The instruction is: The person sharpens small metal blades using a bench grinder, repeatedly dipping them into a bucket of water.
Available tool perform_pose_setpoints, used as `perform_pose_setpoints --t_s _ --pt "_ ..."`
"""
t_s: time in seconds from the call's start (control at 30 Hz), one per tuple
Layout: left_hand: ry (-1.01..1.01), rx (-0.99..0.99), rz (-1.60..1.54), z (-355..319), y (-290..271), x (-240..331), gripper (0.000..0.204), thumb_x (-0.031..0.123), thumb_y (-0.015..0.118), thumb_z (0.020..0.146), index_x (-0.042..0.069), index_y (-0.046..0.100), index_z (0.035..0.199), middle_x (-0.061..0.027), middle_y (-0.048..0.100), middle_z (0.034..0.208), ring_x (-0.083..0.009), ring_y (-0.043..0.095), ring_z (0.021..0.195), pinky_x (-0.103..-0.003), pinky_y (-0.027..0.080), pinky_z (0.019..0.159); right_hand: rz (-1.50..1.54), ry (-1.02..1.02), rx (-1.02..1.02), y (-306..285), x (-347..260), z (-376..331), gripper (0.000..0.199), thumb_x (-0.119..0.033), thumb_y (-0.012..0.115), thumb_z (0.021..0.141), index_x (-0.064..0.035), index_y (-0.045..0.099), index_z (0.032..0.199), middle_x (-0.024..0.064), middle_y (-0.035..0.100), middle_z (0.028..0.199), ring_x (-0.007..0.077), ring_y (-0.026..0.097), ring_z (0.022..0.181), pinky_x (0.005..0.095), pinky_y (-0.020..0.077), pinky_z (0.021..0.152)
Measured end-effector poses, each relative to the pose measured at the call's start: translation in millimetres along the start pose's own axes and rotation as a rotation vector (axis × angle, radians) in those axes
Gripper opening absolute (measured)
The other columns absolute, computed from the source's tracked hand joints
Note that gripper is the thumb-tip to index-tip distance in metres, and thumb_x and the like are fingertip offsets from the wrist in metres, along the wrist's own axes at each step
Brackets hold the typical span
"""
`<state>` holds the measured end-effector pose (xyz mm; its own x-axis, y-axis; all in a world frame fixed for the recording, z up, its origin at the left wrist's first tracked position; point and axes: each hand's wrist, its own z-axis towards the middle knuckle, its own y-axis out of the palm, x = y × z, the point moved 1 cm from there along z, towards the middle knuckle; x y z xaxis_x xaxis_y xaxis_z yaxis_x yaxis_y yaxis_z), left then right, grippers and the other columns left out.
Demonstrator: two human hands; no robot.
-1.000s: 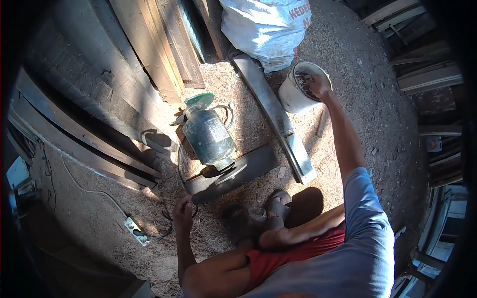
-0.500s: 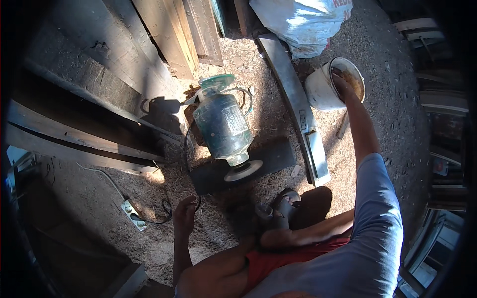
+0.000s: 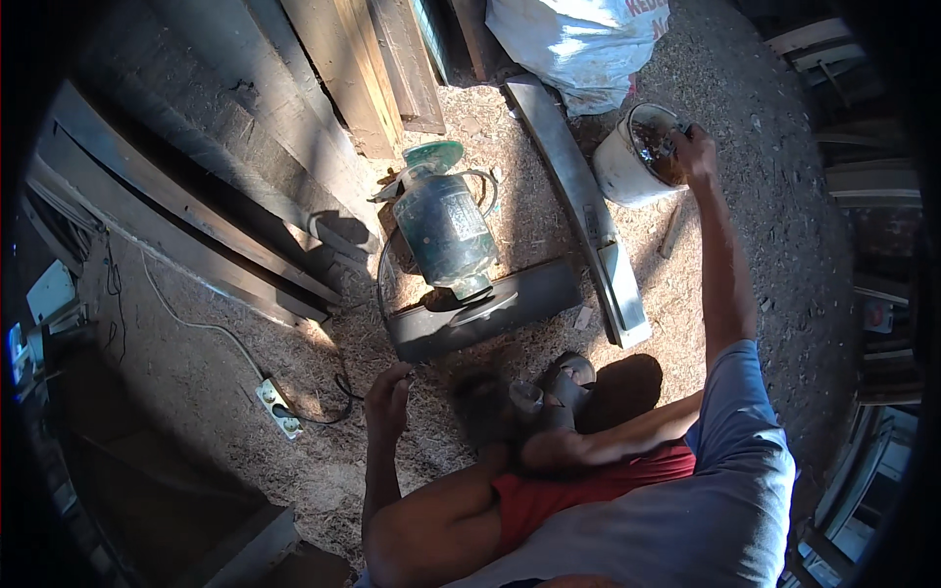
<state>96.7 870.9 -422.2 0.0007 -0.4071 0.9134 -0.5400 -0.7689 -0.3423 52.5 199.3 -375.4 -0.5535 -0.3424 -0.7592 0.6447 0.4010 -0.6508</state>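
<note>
My right hand (image 3: 695, 155) is at the right rim of a white bucket (image 3: 627, 162), fingers curled in; I cannot make out what they hold. Dark, glinting contents show inside the bucket. Low in front of my knee, my left hand (image 3: 387, 402) is raised with fingers loosely apart and nothing visible in it. Ahead of that hand lies a dark board (image 3: 539, 299), below the front wheel of a green bench grinder (image 3: 446, 230). The wheel is in shadow, and whether it turns cannot be seen. A second, green-tinted disc (image 3: 434, 154) sits at the grinder's far end.
A long grey beam (image 3: 564, 181) with a pale block (image 3: 623, 284) on it lies between grinder and bucket. A short stick (image 3: 672, 233) lies near the bucket. At the left are leaning planks (image 3: 265, 147) and a power strip (image 3: 278, 408) with a cord. A white sack (image 3: 578, 49) stands behind.
My right hand has come up out of the bucket to its right rim. The bucket's inside now shows dark, shiny contents. My left hand stays low, near the board; the whole view has shifted slightly.
</note>
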Motion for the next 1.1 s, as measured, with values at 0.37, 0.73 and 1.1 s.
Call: perform_pose_setpoints --t_s 0.37,0.73,1.1 --pt "0.124 -0.102 -0.143 -30.5 26.0 50.6 0.029 0.001 0.057 0.09 -0.002 0.059 0.119 0.0003 0.06 0.086 -0.0045 0.055 0.075 -0.021 0.045 0.067 -0.28 -0.496 -0.402 48.4 -31.3 -205.1 0.012 -0.009 0.063 0.088 0.0002 0.065 0.096 0.0037 0.066 0.083 0.0092 0.059 0.078 0.0274 0.0476 0.07" --pt "0.22 -0.268 0.063 -49.0 79.9 63.2 0.033 0.013 0.064 0.086 -0.001 0.06 0.116 -0.0134 0.068 0.096 -0.0168 0.066 0.088 -0.03 0.051 0.079 0.691 0.12 -0.505 41.3 -20.2 -311.6 0.031 -0.006 0.067 0.085 -0.0027 0.054 0.113 0.003 0.06 0.075 0.0087 0.05 0.055 0.024 0.039 0.047" --pt "0.617 -0.259 0.264 -33.4 105.7 115.2 0.043 0.015 0.072 0.078 0.005 0.062 0.118 -0.0141 0.062 0.116 -0.0303 0.059 0.108 -0.04 0.047 0.091 1.069 0.602 -0.68 106.8 -31.1 -409.5 0.01 -0.009 0.069 0.085 -0.0035 0.062 0.087 0.0021 0.06 0.067 0.0075 0.05 0.044 0.0231 0.0394 0.037"
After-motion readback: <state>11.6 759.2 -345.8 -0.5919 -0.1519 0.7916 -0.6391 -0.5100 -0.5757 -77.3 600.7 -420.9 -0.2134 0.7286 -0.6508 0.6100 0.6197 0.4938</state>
